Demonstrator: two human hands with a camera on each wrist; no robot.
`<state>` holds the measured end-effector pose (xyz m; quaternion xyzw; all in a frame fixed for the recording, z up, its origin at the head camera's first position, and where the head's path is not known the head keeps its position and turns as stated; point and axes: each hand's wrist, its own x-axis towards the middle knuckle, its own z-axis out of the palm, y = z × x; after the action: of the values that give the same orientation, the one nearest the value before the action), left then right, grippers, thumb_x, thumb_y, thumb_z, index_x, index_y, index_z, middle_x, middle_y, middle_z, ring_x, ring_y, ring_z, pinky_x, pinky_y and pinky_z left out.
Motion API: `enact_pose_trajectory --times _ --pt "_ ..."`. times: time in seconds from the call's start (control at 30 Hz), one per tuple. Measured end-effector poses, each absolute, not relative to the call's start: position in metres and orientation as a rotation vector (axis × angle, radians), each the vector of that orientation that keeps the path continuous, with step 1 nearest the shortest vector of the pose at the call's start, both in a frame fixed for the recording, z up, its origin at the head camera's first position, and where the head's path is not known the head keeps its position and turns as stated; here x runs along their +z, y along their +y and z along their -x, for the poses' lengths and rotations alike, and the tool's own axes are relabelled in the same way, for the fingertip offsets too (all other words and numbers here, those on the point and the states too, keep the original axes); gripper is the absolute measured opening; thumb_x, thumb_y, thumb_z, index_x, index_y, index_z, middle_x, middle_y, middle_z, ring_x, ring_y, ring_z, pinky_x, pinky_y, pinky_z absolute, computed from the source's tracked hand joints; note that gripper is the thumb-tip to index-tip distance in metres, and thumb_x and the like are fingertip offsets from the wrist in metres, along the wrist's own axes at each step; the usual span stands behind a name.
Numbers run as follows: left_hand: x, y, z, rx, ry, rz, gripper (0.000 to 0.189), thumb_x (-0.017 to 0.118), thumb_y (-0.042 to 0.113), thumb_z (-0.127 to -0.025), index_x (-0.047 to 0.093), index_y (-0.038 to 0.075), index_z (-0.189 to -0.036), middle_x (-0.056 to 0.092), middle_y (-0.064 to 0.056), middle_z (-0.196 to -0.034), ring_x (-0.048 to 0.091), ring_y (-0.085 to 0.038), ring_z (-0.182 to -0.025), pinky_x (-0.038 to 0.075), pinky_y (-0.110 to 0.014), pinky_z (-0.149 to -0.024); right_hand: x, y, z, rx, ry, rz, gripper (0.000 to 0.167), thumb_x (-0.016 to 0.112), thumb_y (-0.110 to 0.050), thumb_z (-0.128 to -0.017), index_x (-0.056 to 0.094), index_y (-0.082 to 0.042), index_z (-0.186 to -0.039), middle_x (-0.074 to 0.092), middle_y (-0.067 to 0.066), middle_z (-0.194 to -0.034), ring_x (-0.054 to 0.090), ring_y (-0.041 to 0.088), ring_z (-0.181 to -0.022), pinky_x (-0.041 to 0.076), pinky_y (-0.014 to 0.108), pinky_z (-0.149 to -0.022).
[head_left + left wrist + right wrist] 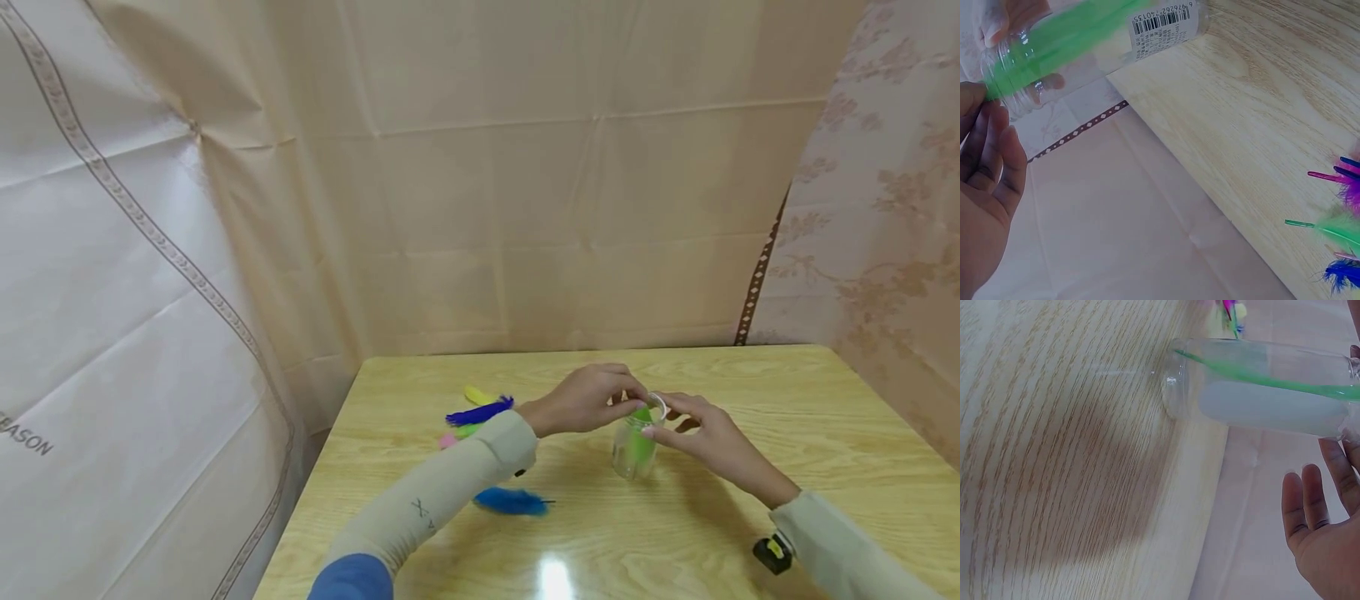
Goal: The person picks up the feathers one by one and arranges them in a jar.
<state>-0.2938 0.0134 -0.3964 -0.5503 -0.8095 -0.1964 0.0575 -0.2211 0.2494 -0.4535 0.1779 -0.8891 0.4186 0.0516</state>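
Observation:
A clear jar (625,454) stands on the table, with a green feather (641,446) reaching down inside it. My left hand (588,400) pinches the feather's upper end at the jar's mouth. With thumb and fingers, my right hand (705,433) grips the jar near its neck; two of its other fingers (1314,494) stay off the glass. A pale ring-shaped piece (660,406) shows beside the mouth by the right fingertips; what it is cannot be told. In the left wrist view, a barcode label (1163,28) sits on the jar's side.
Left of the jar lie several feathers on the table (585,542): a yellow feather (477,395), a dark blue feather (480,412), a pink feather (447,440) and a bright blue feather (512,502). The left forearm partly covers them. A beige cloth (480,192) hangs behind.

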Motion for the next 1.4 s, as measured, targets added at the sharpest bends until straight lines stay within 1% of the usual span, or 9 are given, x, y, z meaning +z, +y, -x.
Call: enact_pose_trajectory --times 0.3,0.5,0.73,0.87,1.1,1.4 --pt "-0.396 0.01 0.292 -0.639 -2.454 1.664 0.025 0.064 0.025 -0.104 0.074 0.014 -0.124 0.066 0.007 -0.106 0.054 0.005 -0.081 0.043 -0.008 -0.071 -0.455 0.248 0.221 1.28 -2.677 -0.566 0.053 0.071 -0.03 -0.1 0.057 -0.011 -0.147 0.063 0.003 -0.129 0.052 0.024 -0.107 0.052 0.031 -0.084" --pt "-0.395 0.002 0.292 -0.662 -2.493 1.612 0.026 0.062 0.027 -0.105 0.071 0.013 -0.126 0.066 0.007 -0.107 0.054 0.004 -0.081 0.044 -0.008 -0.071 -0.455 0.249 0.221 1.269 -2.681 -0.542 0.054 0.072 -0.031 -0.099 0.057 -0.011 -0.147 0.063 0.006 -0.13 0.052 0.025 -0.107 0.052 0.032 -0.084" --pt "-0.396 -0.009 0.293 -0.678 -2.506 1.563 0.028 0.062 0.027 -0.105 0.069 0.011 -0.127 0.067 0.005 -0.107 0.056 0.004 -0.082 0.045 -0.007 -0.073 -0.454 0.251 0.22 1.267 -2.688 -0.535 0.055 0.072 -0.032 -0.099 0.056 -0.011 -0.148 0.063 0.008 -0.133 0.052 0.017 -0.106 0.052 0.032 -0.084" --pt "-0.395 -0.018 0.293 -0.682 -2.513 1.543 0.027 0.063 0.028 -0.105 0.07 0.01 -0.124 0.067 0.005 -0.106 0.056 0.004 -0.082 0.045 -0.007 -0.073 -0.454 0.25 0.22 1.273 -2.69 -0.53 0.056 0.072 -0.033 -0.098 0.056 -0.01 -0.148 0.063 0.009 -0.133 0.053 0.019 -0.106 0.052 0.031 -0.084" --pt "-0.401 -0.039 0.294 -0.622 -2.546 1.509 0.022 0.062 0.028 -0.105 0.073 0.014 -0.118 0.067 0.008 -0.102 0.056 0.002 -0.082 0.045 -0.009 -0.073 -0.455 0.249 0.221 1.269 -2.705 -0.516 0.059 0.072 -0.035 -0.098 0.055 -0.008 -0.148 0.063 0.012 -0.132 0.053 0.024 -0.108 0.052 0.031 -0.083" --pt "-0.416 -0.072 0.299 -0.628 -2.563 1.449 0.018 0.064 0.027 -0.105 0.074 0.014 -0.112 0.068 0.008 -0.097 0.057 0.001 -0.08 0.046 -0.012 -0.072 -0.456 0.25 0.22 1.26 -2.693 -0.527 0.06 0.072 -0.035 -0.098 0.054 -0.009 -0.149 0.062 0.012 -0.134 0.052 0.019 -0.107 0.052 0.029 -0.083"
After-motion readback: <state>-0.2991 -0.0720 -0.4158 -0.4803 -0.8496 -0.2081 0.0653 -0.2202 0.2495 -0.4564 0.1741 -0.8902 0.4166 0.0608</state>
